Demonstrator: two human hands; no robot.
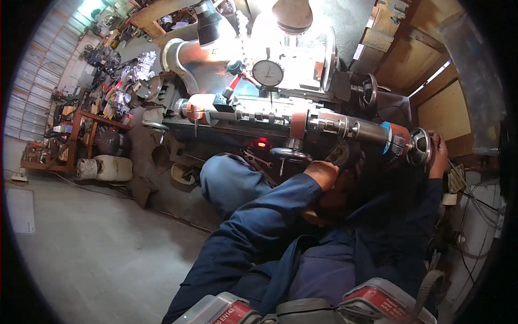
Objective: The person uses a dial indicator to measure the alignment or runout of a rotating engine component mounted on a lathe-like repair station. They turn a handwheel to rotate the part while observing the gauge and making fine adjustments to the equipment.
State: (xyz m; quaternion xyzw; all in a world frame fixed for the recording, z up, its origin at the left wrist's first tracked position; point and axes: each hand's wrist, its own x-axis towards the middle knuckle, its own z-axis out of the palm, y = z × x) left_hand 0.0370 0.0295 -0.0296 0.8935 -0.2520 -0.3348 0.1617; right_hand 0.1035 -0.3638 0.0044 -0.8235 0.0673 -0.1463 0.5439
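My right hand (439, 151) grips the outer rim of a metal handwheel (419, 146) at the machine's right end. My left hand (324, 174) is closed below the middle of the machine, its fingertips partly hidden. Just above it shows a curved metal piece (339, 154); whether I hold it is unclear. To its left is a smaller handwheel (290, 155) under an orange-brown bracket (298, 126). A crankshaft-like shaft (264, 115) lies across the machine between its ends. A round dial gauge (268, 73) stands above the shaft on a red-armed holder (235, 82).
Bright lamps (210, 24) hang over the machine. Spanners (258, 160) lie beneath it, beside a red light (261, 144). A rack of metal parts (81, 135) and a white canister (110, 168) stand left. Wooden panels (440, 97) and cables (475, 200) are at right.
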